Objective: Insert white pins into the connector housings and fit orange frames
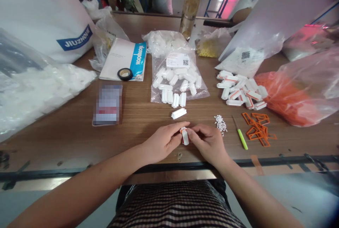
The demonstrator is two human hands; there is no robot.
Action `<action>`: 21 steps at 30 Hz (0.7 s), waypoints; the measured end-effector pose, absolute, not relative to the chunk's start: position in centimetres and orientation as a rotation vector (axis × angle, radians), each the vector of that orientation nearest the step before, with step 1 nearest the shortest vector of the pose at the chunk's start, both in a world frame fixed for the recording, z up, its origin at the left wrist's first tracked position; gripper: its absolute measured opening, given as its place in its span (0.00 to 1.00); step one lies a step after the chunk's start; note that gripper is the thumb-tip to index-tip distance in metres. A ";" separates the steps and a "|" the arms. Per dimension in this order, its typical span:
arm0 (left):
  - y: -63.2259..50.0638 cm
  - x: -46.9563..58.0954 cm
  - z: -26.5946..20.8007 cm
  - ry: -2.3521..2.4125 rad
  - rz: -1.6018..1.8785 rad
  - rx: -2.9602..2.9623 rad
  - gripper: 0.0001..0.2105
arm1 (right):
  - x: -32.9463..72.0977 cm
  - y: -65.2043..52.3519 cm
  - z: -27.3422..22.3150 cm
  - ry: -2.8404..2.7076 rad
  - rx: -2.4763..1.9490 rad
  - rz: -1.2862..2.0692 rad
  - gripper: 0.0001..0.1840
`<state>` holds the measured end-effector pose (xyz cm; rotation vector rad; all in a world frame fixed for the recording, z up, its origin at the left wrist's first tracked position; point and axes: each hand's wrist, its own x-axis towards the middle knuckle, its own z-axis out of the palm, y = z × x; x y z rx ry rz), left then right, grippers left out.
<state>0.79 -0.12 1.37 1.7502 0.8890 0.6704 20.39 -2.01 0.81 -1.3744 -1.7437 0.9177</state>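
Observation:
Between my two hands, near the table's front edge, is a small white plastic piece (185, 137) with orange edging. My left hand (163, 141) grips it from the left with thumb and fingers. On the other side my right hand (209, 141) pinches it, its fingertips partly hidden. Just beyond lies a single white plastic piece (179, 113). Small white pins (220, 123) are heaped right of my right hand, followed by a yellow-green handled pick (242, 139) and a pile of orange frames (258, 129).
A clear bag (156, 95) spills white pieces at the middle. White pieces with orange strips (238, 90) are piled at right beside a bag of orange parts (291, 97). A phone (107, 105), a notebook (116, 58) with a tape roll (125, 74) and a bottle (191, 9) stand around.

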 end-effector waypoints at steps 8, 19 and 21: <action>0.2 1.0 0.4 0.871 0.670 1.231 0.16 | 20.2 -1.8 1.2 -1.890 -1.306 0.795 0.10; 0.0 0.8 0.3 0.861 0.647 1.543 0.20 | 29.7 3.6 5.3 -1.783 -1.935 0.214 0.18; 0.0 0.9 0.4 0.878 0.608 1.637 0.15 | 32.9 6.6 6.1 -1.718 -2.084 0.031 0.18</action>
